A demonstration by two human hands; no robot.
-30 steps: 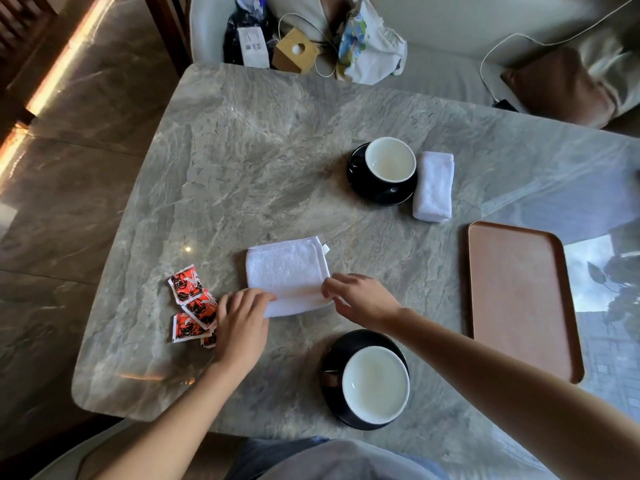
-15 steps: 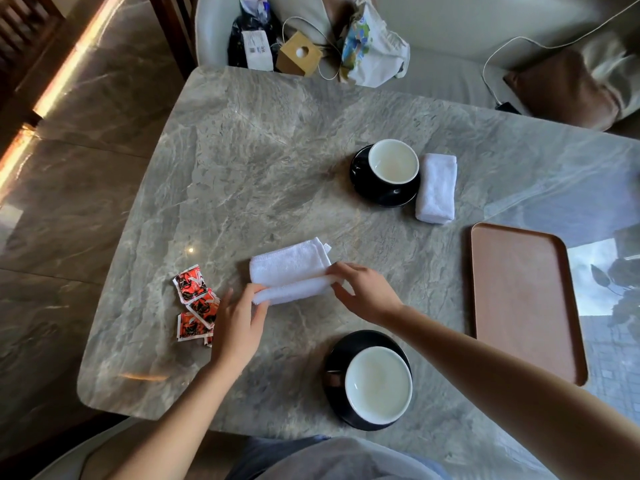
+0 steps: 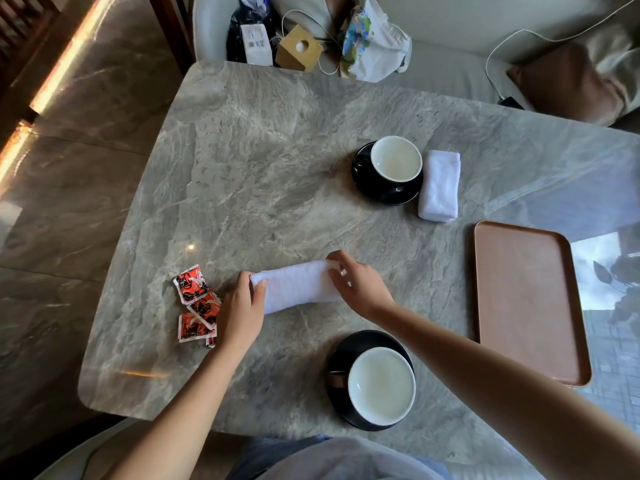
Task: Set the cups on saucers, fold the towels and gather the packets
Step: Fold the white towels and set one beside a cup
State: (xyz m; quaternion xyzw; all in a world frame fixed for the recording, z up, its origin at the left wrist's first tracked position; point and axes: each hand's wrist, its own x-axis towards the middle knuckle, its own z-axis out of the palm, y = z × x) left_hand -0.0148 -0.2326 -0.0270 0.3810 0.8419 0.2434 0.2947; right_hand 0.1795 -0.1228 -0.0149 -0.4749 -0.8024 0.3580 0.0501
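Folded over since 1 second ago, when it lay as a wider square, the white towel is now a narrow strip on the marble table. Its long axis runs left to right, with the right end tilted slightly away. It lies between the 2 hands: the left hand pinches its left end and the right hand curls over its right end.

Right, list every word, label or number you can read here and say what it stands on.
No text here can be read.
Red-and-black square paper packets: white markings, too blurred to read.
White paper label on the black plastic bag: dark print, too small to read.
White plastic bag with colourful print: pictures only, no letters legible.
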